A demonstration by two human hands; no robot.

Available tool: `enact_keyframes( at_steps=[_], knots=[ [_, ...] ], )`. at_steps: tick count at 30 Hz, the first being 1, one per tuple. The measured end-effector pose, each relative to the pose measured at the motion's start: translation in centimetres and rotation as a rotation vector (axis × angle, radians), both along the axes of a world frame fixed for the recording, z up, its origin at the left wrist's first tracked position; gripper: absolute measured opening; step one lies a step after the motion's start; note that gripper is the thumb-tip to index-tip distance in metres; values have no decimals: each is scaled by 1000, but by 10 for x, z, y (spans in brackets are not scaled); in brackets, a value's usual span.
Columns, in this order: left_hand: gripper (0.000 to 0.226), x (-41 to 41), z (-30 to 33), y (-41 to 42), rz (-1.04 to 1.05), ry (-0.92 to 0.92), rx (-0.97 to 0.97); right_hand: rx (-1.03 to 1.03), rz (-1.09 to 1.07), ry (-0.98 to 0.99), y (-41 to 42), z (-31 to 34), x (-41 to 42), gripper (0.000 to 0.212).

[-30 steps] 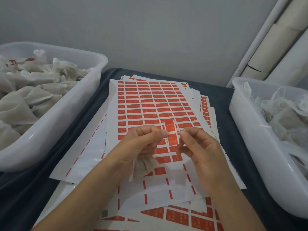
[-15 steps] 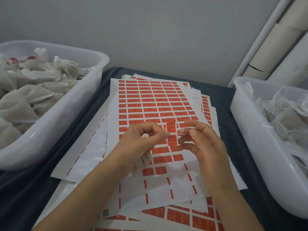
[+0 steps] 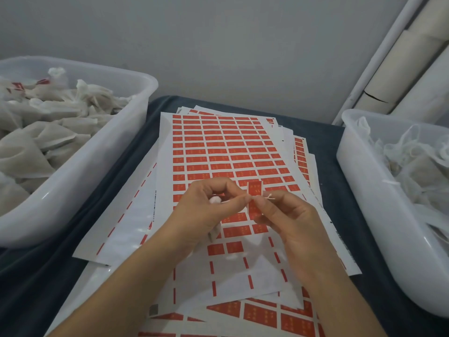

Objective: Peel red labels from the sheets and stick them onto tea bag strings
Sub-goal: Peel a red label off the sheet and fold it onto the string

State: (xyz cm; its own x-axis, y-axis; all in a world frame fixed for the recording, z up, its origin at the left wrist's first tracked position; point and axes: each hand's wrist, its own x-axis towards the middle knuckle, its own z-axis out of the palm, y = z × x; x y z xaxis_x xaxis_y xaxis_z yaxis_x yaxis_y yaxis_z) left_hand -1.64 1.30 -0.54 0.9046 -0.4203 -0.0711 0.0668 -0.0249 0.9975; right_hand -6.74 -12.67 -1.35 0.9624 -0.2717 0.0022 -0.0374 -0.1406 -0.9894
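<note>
Over the top label sheet [image 3: 218, 147], left hand [image 3: 206, 212] pinches the tea bag string [image 3: 247, 197] with the tea bag [image 3: 215, 233] tucked under its palm, while right hand [image 3: 289, 215] pinches string end and a peeled red label [image 3: 254, 200] standing upright between both hands.

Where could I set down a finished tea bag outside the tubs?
Bare dark cloth shows between the left tub and the sheets, and again between the sheets and the right tub. The peeled part of the top sheet near you is flat too. The middle is crowded: both hands work there.
</note>
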Motion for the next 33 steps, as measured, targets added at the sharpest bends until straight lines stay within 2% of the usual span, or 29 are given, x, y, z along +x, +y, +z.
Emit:
enact_keyframes(
  at_steps=[6,10,13,15,19,21,27,33],
  knots=[
    [10,4,-6,-1,52,-165,113,68,-54,13,-5,-1,-1,26],
    [10,4,-4,-2,74,-172,173,-31,-125,11,-3,0,-1,24],
    [4,5,-2,-2,129,-291,238,-51,-154,21,-4,2,-2,24],
    [25,3,-3,-1,134,-480,287,-59,-155,40,-6,2,-3,25],
    [29,-6,-7,-2,63,-1021,492,-98,-145,65,-7,2,-2,24],
    [35,-5,-11,-3,22,-1167,545,-91,-136,75,-8,2,-1,20],
    [34,-4,-15,-4,144,-1123,472,-150,-101,34,-5,4,-3,17],
    [35,-5,-17,-4,144,-1082,440,-204,-147,-44,-6,4,-1,15]
  ],
)
